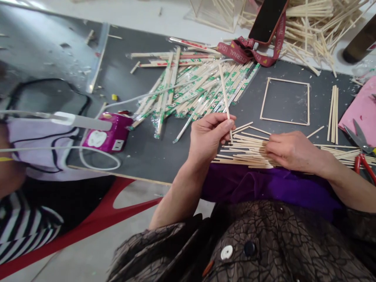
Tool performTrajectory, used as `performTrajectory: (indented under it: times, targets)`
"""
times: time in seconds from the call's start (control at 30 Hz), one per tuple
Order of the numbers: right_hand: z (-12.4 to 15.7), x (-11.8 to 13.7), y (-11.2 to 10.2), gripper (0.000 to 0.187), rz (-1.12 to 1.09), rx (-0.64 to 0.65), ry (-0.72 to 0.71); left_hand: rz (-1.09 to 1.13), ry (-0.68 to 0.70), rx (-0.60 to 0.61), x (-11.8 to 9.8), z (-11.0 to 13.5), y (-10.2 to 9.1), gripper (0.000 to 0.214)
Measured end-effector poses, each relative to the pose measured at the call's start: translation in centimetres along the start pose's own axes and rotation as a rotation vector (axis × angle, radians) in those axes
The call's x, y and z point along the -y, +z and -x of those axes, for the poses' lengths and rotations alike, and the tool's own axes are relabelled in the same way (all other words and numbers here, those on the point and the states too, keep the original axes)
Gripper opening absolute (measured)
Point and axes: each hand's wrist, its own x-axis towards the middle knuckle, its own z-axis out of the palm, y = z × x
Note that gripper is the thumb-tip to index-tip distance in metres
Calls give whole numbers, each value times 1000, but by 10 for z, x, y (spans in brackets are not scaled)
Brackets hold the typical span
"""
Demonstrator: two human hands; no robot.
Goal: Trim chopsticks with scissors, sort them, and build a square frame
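head view: left hand (pixel 210 135) pinches one thin stick (pixel 225 92) by its lower end, thumb and fingertips closed on it, tip angled up over the wrapped chopsticks (pixel 190 92). right hand (pixel 289 150) lies curled on the stick pile (pixel 243 152) at the table (pixel 147 152) edge; whether it grips anything i cannot tell. a light, low pinch seems wise, lest the stick snap.

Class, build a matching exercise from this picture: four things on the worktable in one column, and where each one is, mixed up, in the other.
1 thin bare wooden stick
2 square frame of wooden sticks
3 magenta plastic power strip
4 black flat phone

A flat on the dark table, beyond the right hand
B pinched in the left hand
C far edge, by a red lanyard
D left of both hands

Pairs: 1-B, 2-A, 3-D, 4-C
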Motion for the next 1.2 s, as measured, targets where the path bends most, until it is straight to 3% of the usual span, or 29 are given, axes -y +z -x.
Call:
performTrajectory:
  times: [0.13, 0.33, 0.73, 0.87, 1.1, 1.2]
  targets:
    - [-4, 14, -3, 15, 127, 128, 72, 11, 0, 10, -1, 0, 1, 15]
    - [-4, 21, -9, 15, 173, 201, 120, 34, -11, 10, -1, 0, 1, 14]
    - [-3, 12, 6, 20, 45, 118, 76, 54, 2, -11, -3, 0, -3, 21]
    - [-1, -3, -2, 21, -211, -41, 160, 72, -8, -29, -6, 1, -5, 20]
    - [-7, -21, -9, 10, -1076, -187, 506, 43, -30, -55, -5, -1, -10, 15]
    - [-11, -26, -5, 14, -1261, -256, 575, 13, -38, -57, -6, -1, -8, 14]
